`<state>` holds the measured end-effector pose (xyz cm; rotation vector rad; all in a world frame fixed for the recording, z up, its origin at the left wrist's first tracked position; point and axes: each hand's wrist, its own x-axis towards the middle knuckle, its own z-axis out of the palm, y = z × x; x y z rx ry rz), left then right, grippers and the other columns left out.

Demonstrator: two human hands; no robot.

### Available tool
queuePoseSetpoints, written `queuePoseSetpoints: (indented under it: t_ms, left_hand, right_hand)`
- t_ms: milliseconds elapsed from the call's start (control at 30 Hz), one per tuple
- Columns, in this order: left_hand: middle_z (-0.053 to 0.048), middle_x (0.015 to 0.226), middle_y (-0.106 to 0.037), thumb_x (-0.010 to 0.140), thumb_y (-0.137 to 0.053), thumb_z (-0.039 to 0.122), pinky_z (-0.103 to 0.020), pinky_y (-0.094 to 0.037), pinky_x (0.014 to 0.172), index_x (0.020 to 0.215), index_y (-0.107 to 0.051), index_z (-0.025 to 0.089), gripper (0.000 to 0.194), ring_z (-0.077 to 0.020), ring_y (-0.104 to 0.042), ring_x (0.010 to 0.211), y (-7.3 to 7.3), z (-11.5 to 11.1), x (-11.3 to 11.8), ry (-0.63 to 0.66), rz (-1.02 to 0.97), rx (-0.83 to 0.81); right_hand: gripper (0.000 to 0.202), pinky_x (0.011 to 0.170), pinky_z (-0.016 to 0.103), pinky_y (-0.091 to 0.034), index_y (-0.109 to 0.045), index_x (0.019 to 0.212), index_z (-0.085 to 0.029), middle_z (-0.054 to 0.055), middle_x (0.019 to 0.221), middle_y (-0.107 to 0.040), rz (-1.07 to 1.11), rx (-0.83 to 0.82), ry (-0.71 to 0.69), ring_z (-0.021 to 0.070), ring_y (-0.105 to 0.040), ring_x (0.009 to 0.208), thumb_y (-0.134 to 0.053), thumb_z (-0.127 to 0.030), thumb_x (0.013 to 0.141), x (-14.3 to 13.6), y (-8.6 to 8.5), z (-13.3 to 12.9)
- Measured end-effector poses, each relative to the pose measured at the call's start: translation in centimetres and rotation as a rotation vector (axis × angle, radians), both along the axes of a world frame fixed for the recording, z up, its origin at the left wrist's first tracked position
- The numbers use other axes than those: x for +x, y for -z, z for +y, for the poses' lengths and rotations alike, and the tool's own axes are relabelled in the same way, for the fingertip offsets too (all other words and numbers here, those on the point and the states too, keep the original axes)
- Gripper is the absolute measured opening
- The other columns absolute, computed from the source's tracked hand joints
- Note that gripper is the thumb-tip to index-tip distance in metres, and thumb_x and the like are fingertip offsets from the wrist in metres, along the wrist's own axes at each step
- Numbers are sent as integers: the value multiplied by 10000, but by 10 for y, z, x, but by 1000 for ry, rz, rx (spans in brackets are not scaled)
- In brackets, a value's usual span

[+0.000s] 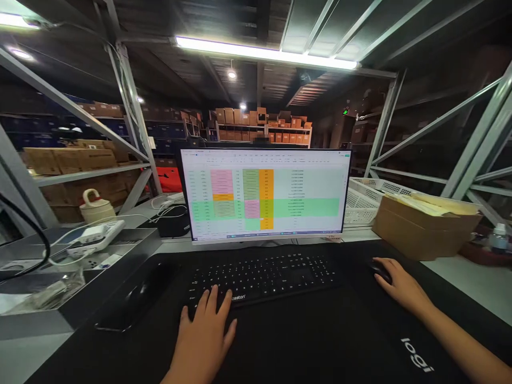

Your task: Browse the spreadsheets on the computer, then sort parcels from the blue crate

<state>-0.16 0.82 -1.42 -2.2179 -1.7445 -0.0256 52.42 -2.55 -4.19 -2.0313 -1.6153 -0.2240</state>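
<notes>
Your left hand (pixel 206 336) lies flat, fingers spread, on the black keyboard's (pixel 264 277) lower left corner. Your right hand (pixel 400 285) cups the black mouse (pixel 379 271) beside it, before the monitor (pixel 266 194).

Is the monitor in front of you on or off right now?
On. The monitor is lit and shows a spreadsheet with pink, green and orange cells, behind the black keyboard.

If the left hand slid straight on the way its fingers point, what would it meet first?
The left hand already has its fingertips at the near edge of the black keyboard, so it would ride onto the keys first; the monitor stands beyond.
</notes>
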Motion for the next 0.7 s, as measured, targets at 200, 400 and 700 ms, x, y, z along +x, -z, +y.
queuePoseSetpoints:
  t_ms: [200, 400, 700]
  left_hand:
    - [-174, 1554, -394, 940, -380, 286, -656, -361, 1088, 1470, -440, 242, 536, -366, -400, 1422, 3, 1, -1, 11, 9, 14]
    - [-171, 1558, -389, 932, -413, 282, -663, -352, 1098, 1476, -436, 244, 546, -366, -390, 1428, -2, -4, -1, 12, -30, -20]
    - [-185, 1559, -381, 933, -423, 282, -679, -342, 1100, 1485, -424, 237, 553, -371, -379, 1434, -3, -4, 1, 17, -49, -37]
  right_hand:
    - [470, 957, 426, -544, -584, 1229, -272, 82, 1256, -629, -19, 43, 29, 265, -640, 1141, -453, -502, 841, 3, 5, 4]
    - [499, 1010, 453, -512, -579, 1233, -246, 104, 1242, -626, -14, 90, -27, 284, -628, 1163, -474, -544, 847, 24, 24, 11]
    - [540, 973, 478, -539, -602, 1209, -242, 113, 1228, -639, -28, 91, -12, 305, -642, 1128, -466, -592, 821, 28, 25, 13]
